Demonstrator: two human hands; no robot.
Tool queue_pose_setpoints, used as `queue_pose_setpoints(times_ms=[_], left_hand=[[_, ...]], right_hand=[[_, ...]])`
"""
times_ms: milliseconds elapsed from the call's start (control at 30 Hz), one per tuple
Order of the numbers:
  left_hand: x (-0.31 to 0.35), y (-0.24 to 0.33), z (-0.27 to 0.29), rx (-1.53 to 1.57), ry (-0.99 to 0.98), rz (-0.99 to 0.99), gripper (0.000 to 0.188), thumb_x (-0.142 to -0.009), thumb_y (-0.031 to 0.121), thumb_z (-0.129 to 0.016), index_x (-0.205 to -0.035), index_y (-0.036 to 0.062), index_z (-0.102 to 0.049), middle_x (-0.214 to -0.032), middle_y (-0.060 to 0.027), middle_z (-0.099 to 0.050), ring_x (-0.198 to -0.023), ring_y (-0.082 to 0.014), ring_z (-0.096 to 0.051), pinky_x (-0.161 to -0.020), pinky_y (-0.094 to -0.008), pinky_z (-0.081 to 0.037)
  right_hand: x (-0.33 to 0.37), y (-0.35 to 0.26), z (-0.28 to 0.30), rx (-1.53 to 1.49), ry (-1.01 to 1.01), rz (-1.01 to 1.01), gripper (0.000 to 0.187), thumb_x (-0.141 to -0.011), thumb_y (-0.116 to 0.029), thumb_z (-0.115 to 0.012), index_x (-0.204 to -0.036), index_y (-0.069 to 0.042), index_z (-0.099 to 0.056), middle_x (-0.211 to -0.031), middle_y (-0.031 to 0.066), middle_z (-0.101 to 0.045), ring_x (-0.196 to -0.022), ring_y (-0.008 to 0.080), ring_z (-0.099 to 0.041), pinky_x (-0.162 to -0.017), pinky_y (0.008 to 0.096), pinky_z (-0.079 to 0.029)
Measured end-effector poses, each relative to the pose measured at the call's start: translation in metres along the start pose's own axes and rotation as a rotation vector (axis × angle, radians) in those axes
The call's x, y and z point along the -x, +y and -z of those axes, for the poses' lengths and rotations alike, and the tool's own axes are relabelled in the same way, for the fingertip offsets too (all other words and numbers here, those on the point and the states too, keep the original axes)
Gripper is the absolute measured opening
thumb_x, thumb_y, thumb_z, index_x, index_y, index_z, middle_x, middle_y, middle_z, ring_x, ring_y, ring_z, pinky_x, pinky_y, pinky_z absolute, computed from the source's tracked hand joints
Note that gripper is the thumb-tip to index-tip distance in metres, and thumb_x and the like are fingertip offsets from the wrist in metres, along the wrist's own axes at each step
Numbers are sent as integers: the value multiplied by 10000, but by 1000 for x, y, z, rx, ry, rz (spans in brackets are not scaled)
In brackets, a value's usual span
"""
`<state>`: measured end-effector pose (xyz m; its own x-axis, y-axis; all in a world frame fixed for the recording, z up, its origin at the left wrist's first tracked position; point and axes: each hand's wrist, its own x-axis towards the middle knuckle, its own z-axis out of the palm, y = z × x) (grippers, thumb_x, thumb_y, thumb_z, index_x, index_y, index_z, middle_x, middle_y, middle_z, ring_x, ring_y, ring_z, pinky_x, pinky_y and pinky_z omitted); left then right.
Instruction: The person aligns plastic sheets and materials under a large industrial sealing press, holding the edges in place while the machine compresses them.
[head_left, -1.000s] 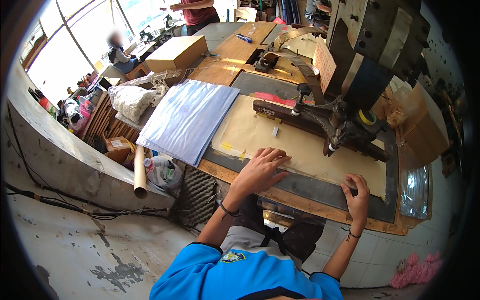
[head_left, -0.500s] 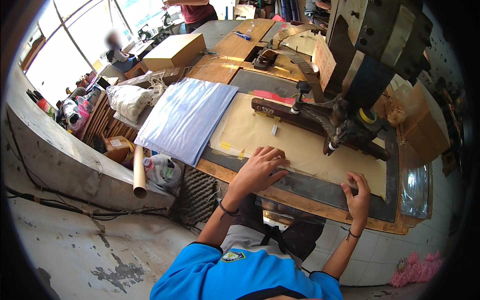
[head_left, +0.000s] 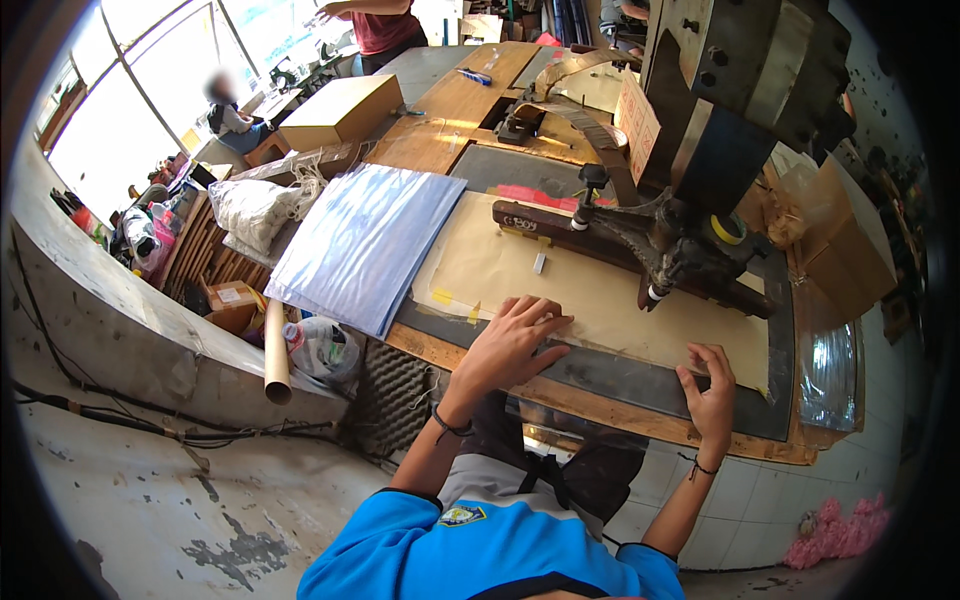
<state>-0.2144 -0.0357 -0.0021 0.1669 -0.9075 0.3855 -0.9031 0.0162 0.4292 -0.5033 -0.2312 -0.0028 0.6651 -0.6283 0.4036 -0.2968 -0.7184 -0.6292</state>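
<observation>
My left hand (head_left: 513,345) lies over the near left edge of a cream sheet (head_left: 600,300), fingers apart and nothing held. Fingers loosely bent and thumb apart, my right hand (head_left: 708,385) rests by the sheet's near right edge, also without anything in it. The sheet lies on a dark flat plate (head_left: 625,378), with yellow tape pieces (head_left: 442,296) at its left corner. A small pale block (head_left: 539,264) sits on the sheet beyond my left hand. Over the sheet's far part stands a heavy press (head_left: 665,235) with a long dark bar (head_left: 545,222).
Glossy bluish clear sheets (head_left: 370,235) lie stacked at the left of the plate. Cardboard boxes stand at the back left (head_left: 340,108) and right (head_left: 848,225). A cardboard tube (head_left: 277,350) leans below the sheets. Two people are in the far left background.
The whole view has shifted slightly. Both hands keep nearly the same places at the sheet's near edge, and the press and sheet look unmoved.
</observation>
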Motion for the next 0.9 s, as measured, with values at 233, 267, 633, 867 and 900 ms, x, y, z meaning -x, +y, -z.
queue_pose_setpoints(times_ms=[233,267,633,867,900], left_hand=[[-1,1,2,2,-27,14,368,-925,302,-762,-1244,119,-742,-1203,-60,-651,-1230,-265,-575,-1106,-417,-423],[-1,1,2,2,-27,15,363,-926,303,-761,-1240,120,-744,-1204,-59,-652,-1230,-265,-575,-1105,-418,-423],[0,1,2,7,-16,9,343,-929,306,-758,-1224,133,-751,-1219,-50,-656,-1237,-264,-574,-1106,-421,-420],[0,0,1,-11,-42,18,410,-939,329,-744,-1302,138,-715,-1256,-67,-637,-1259,-270,-558,-1120,-425,-407],[1,0,-1,-21,-41,17,433,-943,337,-738,-1327,140,-701,-1272,-75,-627,-1268,-276,-551,-1124,-428,-403]], right_hand=[[1,0,-1,-3,-6,-28,298,-924,-95,-759,-1205,-35,-685,-1113,89,-663,-1016,243,-664,-945,374,-552],[1,-1,0,1,-7,-27,294,-926,-94,-756,-1205,-34,-685,-1110,90,-662,-1015,243,-663,-946,374,-553],[0,-1,-1,-3,-4,-13,296,-916,-96,-753,-1196,-26,-689,-1059,92,-657,-982,250,-650,-924,378,-545],[1,1,-1,14,-7,-22,268,-921,-122,-755,-1164,-25,-697,-1047,94,-659,-982,255,-652,-921,382,-538],[1,2,-1,15,-9,-21,258,-919,-119,-757,-1152,-23,-698,-1046,95,-660,-985,255,-653,-921,382,-537]])
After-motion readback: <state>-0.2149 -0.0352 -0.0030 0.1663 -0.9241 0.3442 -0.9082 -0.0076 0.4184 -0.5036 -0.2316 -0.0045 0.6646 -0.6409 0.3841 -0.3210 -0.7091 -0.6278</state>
